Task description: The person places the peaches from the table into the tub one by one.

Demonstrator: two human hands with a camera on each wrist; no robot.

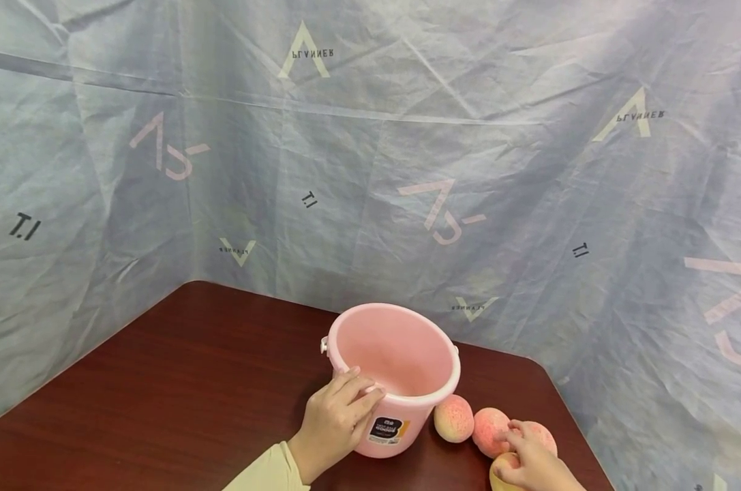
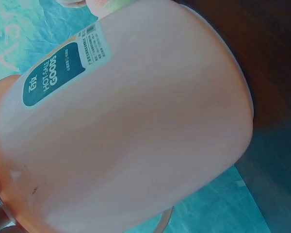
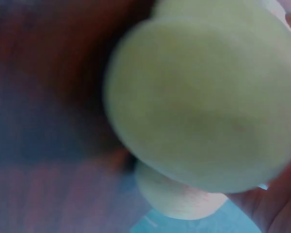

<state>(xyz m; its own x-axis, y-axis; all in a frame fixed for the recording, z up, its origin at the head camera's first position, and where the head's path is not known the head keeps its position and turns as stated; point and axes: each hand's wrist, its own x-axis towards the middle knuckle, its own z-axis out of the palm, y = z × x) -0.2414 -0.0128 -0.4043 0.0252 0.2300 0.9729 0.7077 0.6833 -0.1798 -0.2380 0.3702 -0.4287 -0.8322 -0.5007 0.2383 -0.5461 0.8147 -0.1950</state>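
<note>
A pink bucket (image 1: 401, 409) with a dark label stands upright on the table. My left hand (image 1: 336, 419) holds its near left rim, fingers laid over the edge; the bucket's wall (image 2: 150, 116) fills most of the left wrist view. Right of the bucket sit several pink and yellow peaches, the nearest to it a peach (image 1: 453, 419) close against its side. Over the others my right hand (image 1: 532, 460) reaches with spread fingers, touching a pink peach (image 1: 488, 431) and a yellow peach (image 1: 499, 477). In the right wrist view, a large yellowish peach (image 3: 203, 107) hides much of that hand.
The dark reddish-brown table (image 1: 180, 382) extends to the left and behind the bucket. A grey printed curtain (image 1: 358, 157) hangs along its back and sides. The bucket's inside shows bare pink wall. The table's right edge runs close beside the peaches.
</note>
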